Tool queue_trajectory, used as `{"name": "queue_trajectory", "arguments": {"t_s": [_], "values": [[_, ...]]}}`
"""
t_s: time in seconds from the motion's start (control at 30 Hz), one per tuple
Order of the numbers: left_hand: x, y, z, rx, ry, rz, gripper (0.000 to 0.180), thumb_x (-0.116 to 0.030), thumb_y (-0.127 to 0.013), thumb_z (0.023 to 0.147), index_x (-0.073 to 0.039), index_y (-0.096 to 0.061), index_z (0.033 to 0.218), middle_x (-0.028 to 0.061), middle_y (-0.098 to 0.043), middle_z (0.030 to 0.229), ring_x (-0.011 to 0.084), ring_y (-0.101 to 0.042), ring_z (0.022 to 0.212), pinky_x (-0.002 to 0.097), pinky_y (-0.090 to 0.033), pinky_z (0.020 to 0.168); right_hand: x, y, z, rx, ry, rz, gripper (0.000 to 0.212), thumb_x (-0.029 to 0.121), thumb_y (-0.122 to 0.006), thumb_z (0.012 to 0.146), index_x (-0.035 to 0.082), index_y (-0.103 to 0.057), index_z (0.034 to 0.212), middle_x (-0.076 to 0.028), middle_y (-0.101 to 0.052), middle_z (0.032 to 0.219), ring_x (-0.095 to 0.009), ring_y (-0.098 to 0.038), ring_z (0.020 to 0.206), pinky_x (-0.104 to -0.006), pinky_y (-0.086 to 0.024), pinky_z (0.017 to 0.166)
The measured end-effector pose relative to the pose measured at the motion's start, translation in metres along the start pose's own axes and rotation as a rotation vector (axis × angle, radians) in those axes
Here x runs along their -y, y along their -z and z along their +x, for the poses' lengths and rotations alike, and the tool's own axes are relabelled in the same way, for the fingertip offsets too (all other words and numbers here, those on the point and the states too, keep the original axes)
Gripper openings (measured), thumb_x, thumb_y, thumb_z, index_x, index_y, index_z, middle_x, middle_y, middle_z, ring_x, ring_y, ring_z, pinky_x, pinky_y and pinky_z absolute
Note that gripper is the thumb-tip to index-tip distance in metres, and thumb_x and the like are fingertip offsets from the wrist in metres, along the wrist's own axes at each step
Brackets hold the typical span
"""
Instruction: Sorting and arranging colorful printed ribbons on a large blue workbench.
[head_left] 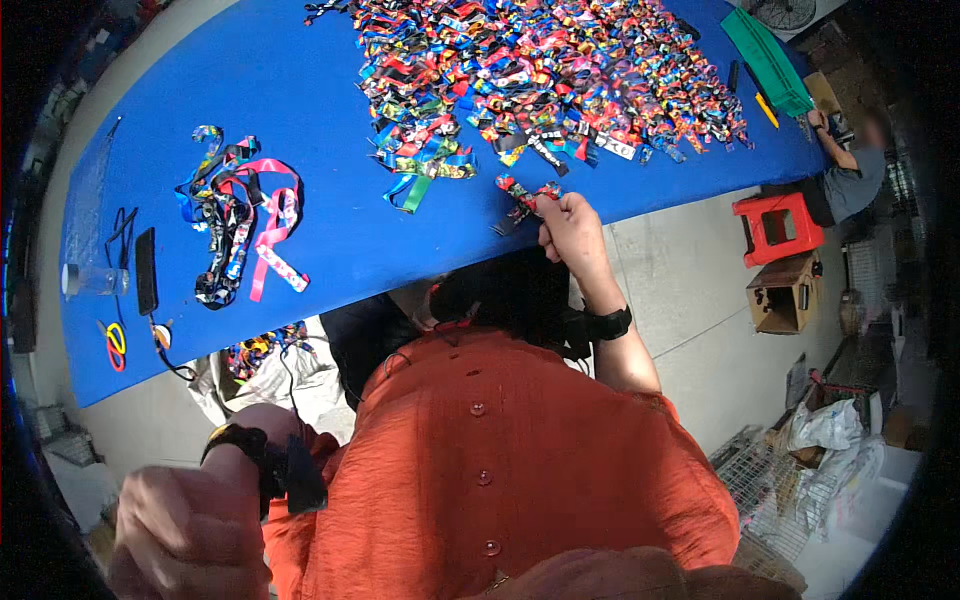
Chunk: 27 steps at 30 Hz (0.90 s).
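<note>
My right hand (574,236) pinches a short printed ribbon strap (524,201) at the near edge of the blue table. The strap is red, black and multicoloured, and part of it rests against the tabletop. Raised off the table at the lower left, my left hand (190,520) has its fingers curled in; what they hold, if anything, is hidden. Beyond the right hand spreads a large pile of colourful printed straps (540,75). A smaller heap of longer lanyards (232,215), black, blue and pink, lies on the table's left part.
Scissors (116,346), a black pouch-like strip (147,272) and a clear jar (92,280) lie at the table's left end. Below hangs a white sack (275,385) with straps. At right are a green crate (768,65), a red stool (778,225) and another person (855,180).
</note>
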<state>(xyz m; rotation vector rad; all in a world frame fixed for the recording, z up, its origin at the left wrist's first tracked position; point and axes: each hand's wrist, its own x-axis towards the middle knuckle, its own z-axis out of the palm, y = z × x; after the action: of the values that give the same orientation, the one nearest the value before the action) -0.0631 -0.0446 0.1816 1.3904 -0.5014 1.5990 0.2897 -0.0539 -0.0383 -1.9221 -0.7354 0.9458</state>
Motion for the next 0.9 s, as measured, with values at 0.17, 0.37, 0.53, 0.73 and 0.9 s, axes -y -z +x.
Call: {"name": "queue_trajectory", "arguments": {"t_s": [0.17,0.37,0.53,0.73,0.9], "values": [[0.005,0.0,-0.021,-0.092,-0.244,-0.132,0.025,-0.007,-0.073,0.069,-0.012,-0.049,0.065,-0.0066,-0.052,0.053,0.0003,-0.047,0.037,0.0157,-0.027,0.032,-0.006,0.002,0.006,0.044,0.039,0.119,0.043,0.044,-0.052,0.1,0.001,-0.052,0.1,-0.006,-0.061,0.06,-0.011,-0.054,0.044,-0.0245,-0.041,0.039],[-0.094,0.083,-0.083,-0.015,-0.409,-0.155,0.033,-0.003,-0.076,0.065,-0.018,-0.047,0.055,-0.0118,-0.052,0.053,-0.0073,-0.044,0.04,0.0118,-0.028,0.032,-0.013,0.004,-0.006,0.022,0.012,0.173,0.039,0.043,-0.048,0.103,0.004,-0.051,0.101,-0.003,-0.059,0.061,-0.009,-0.051,0.044,-0.0223,-0.04,0.04],[-0.054,0.064,-0.047,-0.041,-0.397,0.161,0.029,-0.003,-0.072,0.068,-0.018,-0.049,0.059,-0.0117,-0.052,0.052,-0.0053,-0.044,0.04,0.0134,-0.031,0.034,-0.016,0.0,-0.004,0.05,0.025,0.234,0.031,0.036,-0.05,0.103,0.005,-0.051,0.104,-0.003,-0.059,0.062,-0.01,-0.05,0.044,-0.0225,-0.041,0.042],[-0.03,0.058,-0.032,0.017,-0.304,0.057,0.021,-0.004,-0.067,0.074,-0.018,-0.052,0.069,-0.0096,-0.055,0.057,-0.003,-0.047,0.044,0.0149,-0.034,0.037,-0.015,0.0,-0.004,0.04,0.033,0.213,0.03,0.034,-0.048,0.104,0.004,-0.051,0.101,-0.003,-0.059,0.062,-0.009,-0.05,0.044,-0.0219,-0.042,0.042],[-0.014,0.058,-0.023,0.075,-0.221,-0.037,0.016,-0.006,-0.063,0.078,-0.019,-0.054,0.078,-0.0078,-0.057,0.061,-0.0011,-0.05,0.047,0.0162,-0.036,0.039,-0.012,-0.001,-0.007,0.027,0.037,0.175,0.029,0.033,-0.048,0.104,0.005,-0.051,0.101,-0.003,-0.059,0.063,-0.008,-0.051,0.047,-0.0217,-0.042,0.044]]}}
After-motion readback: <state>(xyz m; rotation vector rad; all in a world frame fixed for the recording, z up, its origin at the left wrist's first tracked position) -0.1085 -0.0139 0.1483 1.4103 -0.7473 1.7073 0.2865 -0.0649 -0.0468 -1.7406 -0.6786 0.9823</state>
